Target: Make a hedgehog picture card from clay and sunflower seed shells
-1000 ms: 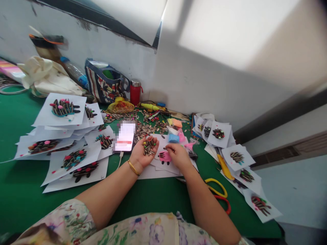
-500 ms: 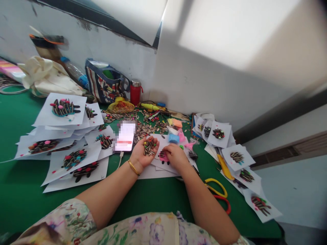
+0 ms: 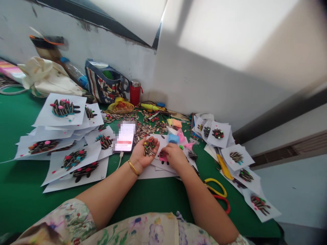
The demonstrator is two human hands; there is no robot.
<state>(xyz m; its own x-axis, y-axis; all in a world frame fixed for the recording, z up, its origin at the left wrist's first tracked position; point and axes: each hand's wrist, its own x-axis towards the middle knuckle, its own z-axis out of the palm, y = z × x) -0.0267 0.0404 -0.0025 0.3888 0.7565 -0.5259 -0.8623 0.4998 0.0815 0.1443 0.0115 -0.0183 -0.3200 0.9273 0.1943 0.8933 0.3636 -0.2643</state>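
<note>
My left hand [image 3: 143,150] is cupped palm up, holding a small heap of striped sunflower seeds [image 3: 149,147] with a few coloured ones among them. Close beside it, my right hand [image 3: 175,157] is closed in a pinch, its fingertips at the upper edge of a pink clay shape [image 3: 163,156]. The sunflower seed in that pinch is hidden by the fingers. Dark seeds stick in the pink clay, and dark feet show below it. The clay lies on white paper [image 3: 148,173], partly covered by my right hand.
Lit phone [image 3: 125,137] on a cable, left. Loose seeds [image 3: 145,129] spread behind. Blue clay [image 3: 173,137] and pink packets lie beyond my right hand. Stacked seed pictures [image 3: 74,158] stand left, more [image 3: 236,157] right. Scissors [image 3: 217,188] lie near my right forearm. Red flask [image 3: 135,93] at the wall.
My right hand has shifted slightly and its fingertips have come down onto the pink clay; the seed that showed in its pinch is now hidden. My left hand has stayed in place.
</note>
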